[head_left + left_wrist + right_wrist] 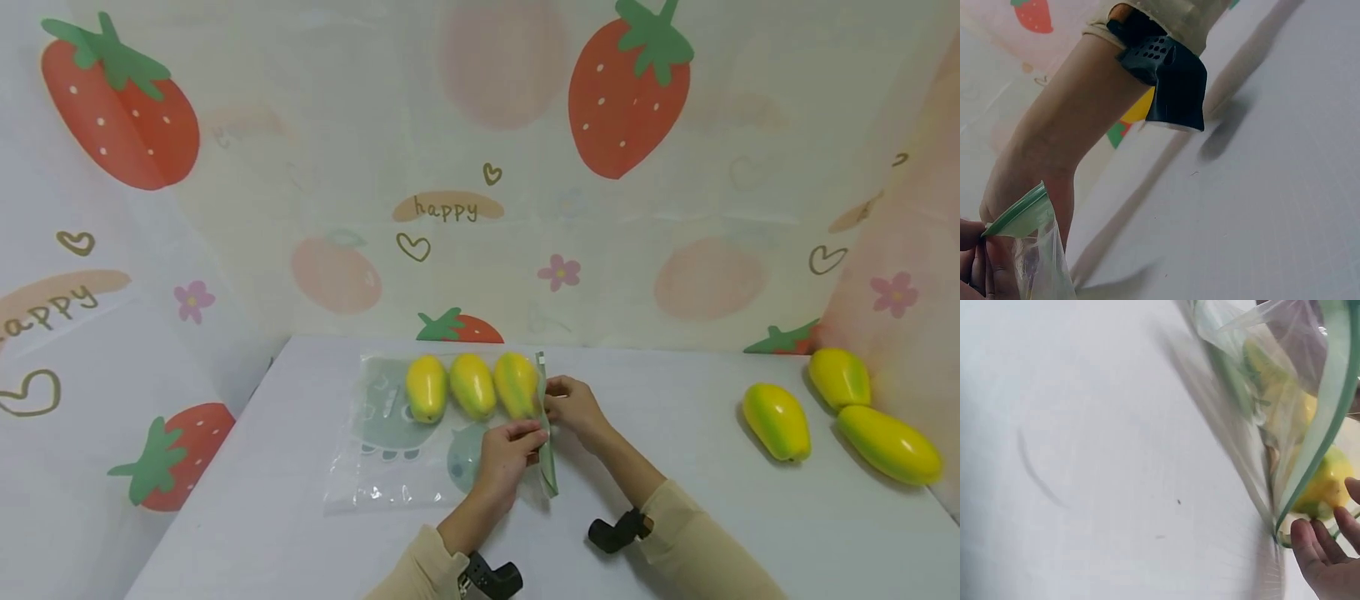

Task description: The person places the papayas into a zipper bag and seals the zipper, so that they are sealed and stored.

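A clear zip bag [390, 487] with green dinosaur-like prints lies on the white table. Inside, along its far side, are three yellow-green papayas, the rightmost papaya [516, 385] nearest the green-edged mouth. My left hand [506, 458] pinches the near part of the green zip strip [1019, 215]. At the far part of the mouth is my right hand [576, 410], its fingers spread and loosely bent. In the right wrist view, the fingertips [1300, 531] are right at the strip's corner and the end of the closest papaya [1322, 487].
Three more yellow-green papayas lie at the table's right side: a left papaya [777, 422], a back papaya [840, 379] and a front papaya [889, 445]. A strawberry-printed cloth [525, 225] hangs behind the table and at both sides.
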Tool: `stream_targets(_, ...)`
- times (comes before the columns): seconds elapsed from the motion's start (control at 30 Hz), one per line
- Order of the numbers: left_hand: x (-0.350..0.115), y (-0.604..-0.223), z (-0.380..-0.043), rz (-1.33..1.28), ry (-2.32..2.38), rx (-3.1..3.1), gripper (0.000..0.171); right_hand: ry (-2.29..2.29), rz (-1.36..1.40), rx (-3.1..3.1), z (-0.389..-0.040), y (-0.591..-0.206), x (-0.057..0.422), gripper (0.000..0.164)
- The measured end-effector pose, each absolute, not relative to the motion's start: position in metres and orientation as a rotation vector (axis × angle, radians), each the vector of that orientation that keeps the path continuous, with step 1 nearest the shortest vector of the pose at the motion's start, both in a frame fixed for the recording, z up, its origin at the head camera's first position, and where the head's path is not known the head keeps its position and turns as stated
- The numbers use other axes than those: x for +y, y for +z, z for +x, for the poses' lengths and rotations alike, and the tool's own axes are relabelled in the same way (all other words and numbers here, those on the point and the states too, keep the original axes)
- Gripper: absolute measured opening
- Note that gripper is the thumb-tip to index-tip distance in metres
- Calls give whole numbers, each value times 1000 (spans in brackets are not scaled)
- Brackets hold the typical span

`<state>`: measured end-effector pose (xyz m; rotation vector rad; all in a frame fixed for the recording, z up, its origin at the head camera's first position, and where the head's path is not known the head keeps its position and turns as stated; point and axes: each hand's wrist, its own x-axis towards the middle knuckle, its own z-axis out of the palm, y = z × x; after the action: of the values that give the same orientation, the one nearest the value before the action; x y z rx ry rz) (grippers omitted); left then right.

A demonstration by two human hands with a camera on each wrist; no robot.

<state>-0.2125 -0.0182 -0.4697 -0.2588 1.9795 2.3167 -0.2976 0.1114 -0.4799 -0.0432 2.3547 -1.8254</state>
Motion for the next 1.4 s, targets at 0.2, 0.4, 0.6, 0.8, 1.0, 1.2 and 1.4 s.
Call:
stream_targets(0.2,-18,-471,-214,-270,2330,1979,24,-1760,-154,2386,-291,-477,119,38)
stream_targets(0.4,-17,-470,-211,-296,2359,1953,25,-1680,-192,2473,-286,-469,129,38)
stream_targets(0.6,-17,-474,-212,-317,2332,1973,27,-1601,-237,2547,-281,-460,144,39)
stream_targets(0.8,-16,-473,-210,-345,2327,1996,26,-1572,-202,2593,-276,-457,159,39)
stream_targets(1.0,-17,-470,-208,-350,2333,1995,25,-1537,-183,2645,-272,-456,177,40)
stream_targets(1.2,-19,-468,-206,-327,2364,1994,24,-1499,-202,2686,-271,-450,194,42)
stream_targets(1.4,-19,-470,-207,-338,2326,2019,23,-1446,-223,2747,-270,-441,212,42)
